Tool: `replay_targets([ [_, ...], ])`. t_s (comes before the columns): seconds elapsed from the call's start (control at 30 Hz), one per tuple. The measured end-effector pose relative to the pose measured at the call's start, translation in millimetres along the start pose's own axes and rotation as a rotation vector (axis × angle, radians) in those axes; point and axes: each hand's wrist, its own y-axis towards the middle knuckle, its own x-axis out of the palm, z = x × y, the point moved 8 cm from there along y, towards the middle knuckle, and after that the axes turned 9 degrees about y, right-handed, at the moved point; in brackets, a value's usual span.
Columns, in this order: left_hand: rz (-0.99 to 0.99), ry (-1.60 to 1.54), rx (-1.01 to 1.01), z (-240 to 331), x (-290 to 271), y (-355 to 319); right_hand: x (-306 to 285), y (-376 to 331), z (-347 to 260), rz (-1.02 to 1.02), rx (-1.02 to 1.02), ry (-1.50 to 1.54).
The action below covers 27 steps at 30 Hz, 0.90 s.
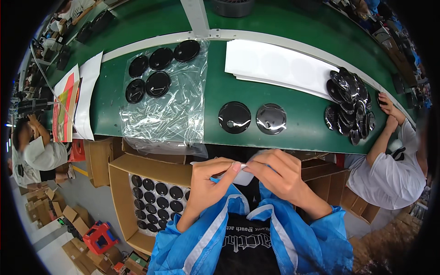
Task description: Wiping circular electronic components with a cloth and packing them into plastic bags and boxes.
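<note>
Close to my body, just below the table's front edge, both hands pinch a small white sheet (243,178) that looks like paper. My left hand (207,187) grips it between thumb and forefinger. With bent fingers, my right hand (280,178) holds it at the upper edge, the fingertips of both hands almost meeting. Much of the sheet is hidden by the hands. Beyond them, two glossy round black discs (234,118) lie side by side on the green table (213,85). Behind these is a stack of long white sheets (256,64) with faint round outlines.
A pile of black discs (350,107) lies to the right, near a co-worker's hand (387,104). Several discs rest on a clear plastic bag (167,117) at left. Below it, an open cardboard box (120,197) holds discs in rows. Printed sheets (68,107) lie far left.
</note>
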Motion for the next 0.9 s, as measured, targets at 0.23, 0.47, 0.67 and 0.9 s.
replay_targets([
  [0.23, 0.086, -0.151, -0.313, -48.7, -19.5, -0.9, -15.6, 23.3, -11.9, -0.049, -0.024, 0.126],
  [0.47, 0.119, 0.246, 0.117, -41.1, -12.4, 10.2, -2.3, 27.1, 81.6, 0.226, 0.741, 0.738],
  [0.67, -0.098, 0.367, 0.183, -36.8, 15.1, 8.6, 35.0, 14.4, 135.3, 0.278, 0.917, 0.646],
  [0.9, -0.083, 0.329, 0.181, -40.2, 13.9, 8.8, 40.8, 17.5, 139.5, 0.277, 0.857, 0.61],
])
